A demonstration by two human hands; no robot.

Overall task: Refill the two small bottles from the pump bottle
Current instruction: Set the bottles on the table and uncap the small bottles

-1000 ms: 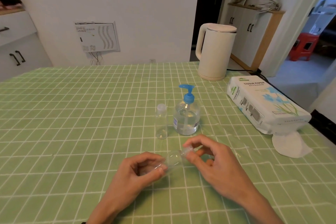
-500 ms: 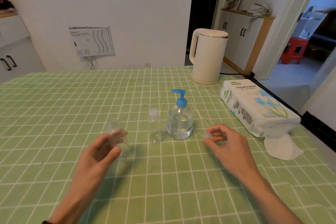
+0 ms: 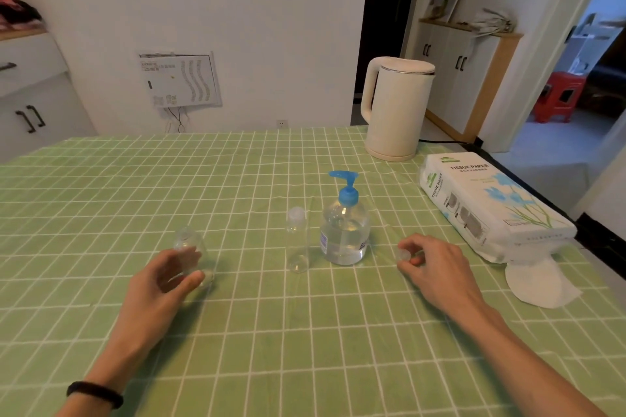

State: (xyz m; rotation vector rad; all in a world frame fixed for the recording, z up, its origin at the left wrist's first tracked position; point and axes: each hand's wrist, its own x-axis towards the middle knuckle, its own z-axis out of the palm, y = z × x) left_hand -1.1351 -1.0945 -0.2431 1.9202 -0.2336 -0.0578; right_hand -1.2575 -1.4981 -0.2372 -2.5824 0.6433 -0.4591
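Observation:
A clear pump bottle (image 3: 345, 230) with a blue pump head stands mid-table, partly full of clear liquid. Just left of it stands a slim clear small bottle (image 3: 297, 240) with its cap on. Further left, the other small clear bottle (image 3: 189, 247) stands upright and uncapped on the cloth, with my left hand (image 3: 166, 281) curled round its lower part. My right hand (image 3: 432, 262), right of the pump bottle, pinches the small clear cap (image 3: 403, 254) just above the table.
A cream electric kettle (image 3: 396, 108) stands at the back right. A white tissue-paper pack (image 3: 487, 206) lies along the right edge, a loose tissue (image 3: 538, 284) in front of it. The green checked tablecloth (image 3: 271, 349) covers the table.
The cap came off the small bottle. My left hand carried the bottle left and stood it upright on the cloth; my right hand carried the cap to the right of the pump bottle.

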